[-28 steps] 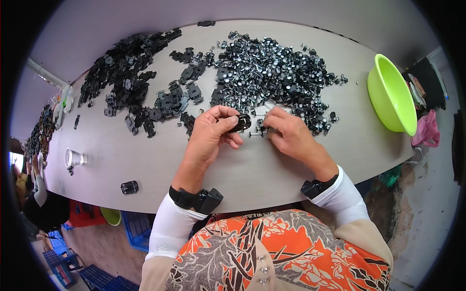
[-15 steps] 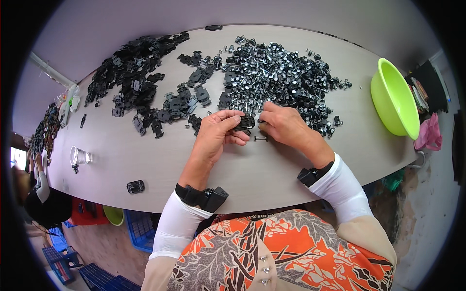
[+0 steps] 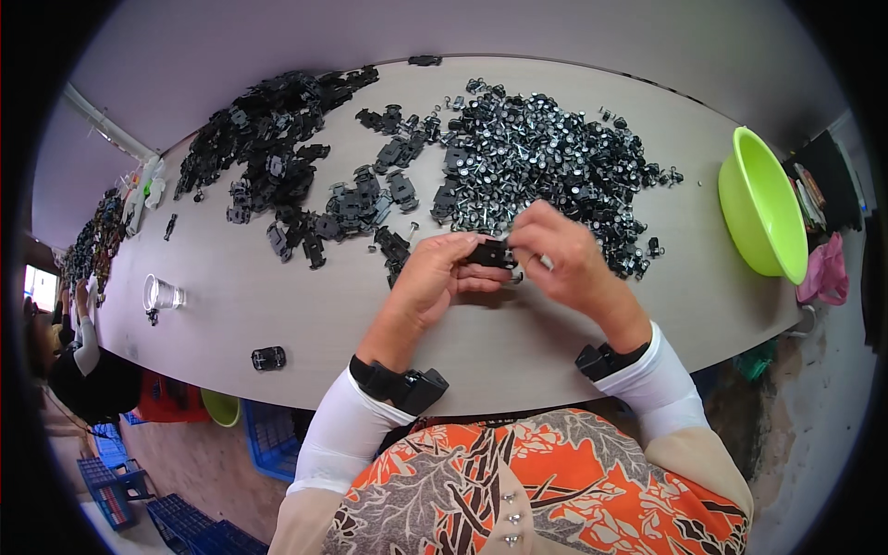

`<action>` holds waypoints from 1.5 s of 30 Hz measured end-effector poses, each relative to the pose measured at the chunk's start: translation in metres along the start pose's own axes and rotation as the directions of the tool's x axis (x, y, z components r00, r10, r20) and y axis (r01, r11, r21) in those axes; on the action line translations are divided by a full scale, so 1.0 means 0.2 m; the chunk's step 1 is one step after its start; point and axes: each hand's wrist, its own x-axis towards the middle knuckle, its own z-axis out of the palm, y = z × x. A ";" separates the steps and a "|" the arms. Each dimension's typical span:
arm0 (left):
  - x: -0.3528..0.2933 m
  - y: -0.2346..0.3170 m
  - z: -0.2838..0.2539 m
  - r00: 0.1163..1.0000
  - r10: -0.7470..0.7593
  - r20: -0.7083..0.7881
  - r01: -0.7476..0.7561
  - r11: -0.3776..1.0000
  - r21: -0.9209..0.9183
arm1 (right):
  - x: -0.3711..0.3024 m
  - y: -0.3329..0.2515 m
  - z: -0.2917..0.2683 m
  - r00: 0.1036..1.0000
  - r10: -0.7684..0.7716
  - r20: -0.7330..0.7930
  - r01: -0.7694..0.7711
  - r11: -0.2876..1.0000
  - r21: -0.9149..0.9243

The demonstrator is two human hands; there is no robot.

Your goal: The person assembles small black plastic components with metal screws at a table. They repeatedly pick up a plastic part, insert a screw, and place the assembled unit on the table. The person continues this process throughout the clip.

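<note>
In front of me, my left hand is closed on a black plastic toy car chassis, gripped by its left end between thumb and fingers. At the chassis's right end is my right hand, its fingertips drawn together in a pinch. Whatever they pinch is hidden and slightly blurred. Just beyond both hands spreads a large heap of wheel axles, small metal pins with black and silver wheels. A loose axle shows just below the chassis. More black chassis lie left of my left hand.
A big pile of black chassis covers the far left. Nearer stand a clear plastic cup and a lone toy car part. A lime-green basin leans at the right edge. Another person works at the far left.
The view has shifted slightly. My right hand has lifted its fingers to the chassis's right end, and the chassis has turned a little in my left hand.
</note>
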 end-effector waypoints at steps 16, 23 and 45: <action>0.00 -0.04 0.00 0.990 0.030 0.139 -0.016 0.995 -0.103 | -0.05 -0.03 0.06 0.998 0.014 0.053 -0.015 1.000 0.010; -0.02 -0.06 0.03 0.989 0.094 0.118 -0.099 0.994 0.044 | -0.06 -0.06 0.05 0.995 0.048 0.092 -0.042 0.997 -0.064; -0.56 0.00 -0.12 0.751 0.514 -0.415 -0.401 0.854 0.333 | -0.05 -0.02 -0.02 0.971 0.240 -0.002 -0.235 0.953 0.193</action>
